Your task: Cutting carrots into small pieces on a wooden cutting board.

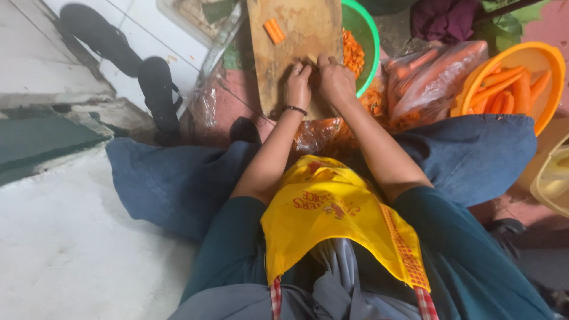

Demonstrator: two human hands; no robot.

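A wooden cutting board (284, 53) lies on the floor in front of me, between my knees. Both hands rest on its near end, close together with the fingers curled down. My left hand (297, 86) wears a dark bracelet at the wrist. My right hand (335, 81) touches it on the right. A small pale bit shows between the fingertips; what each hand grips is hidden. An orange carrot piece (274, 31) lies alone at the board's far end. A green bowl (373, 37) of chopped carrot stands just right of the board.
An orange bowl (555, 66) of peeled carrots stands at the right, with a clear plastic bag of carrots (432, 77) beside it. Two black sandals (159, 92) lie at the left by a step. A pale yellow container (554, 178) sits at the right edge. I wear a yellow apron (332, 219).
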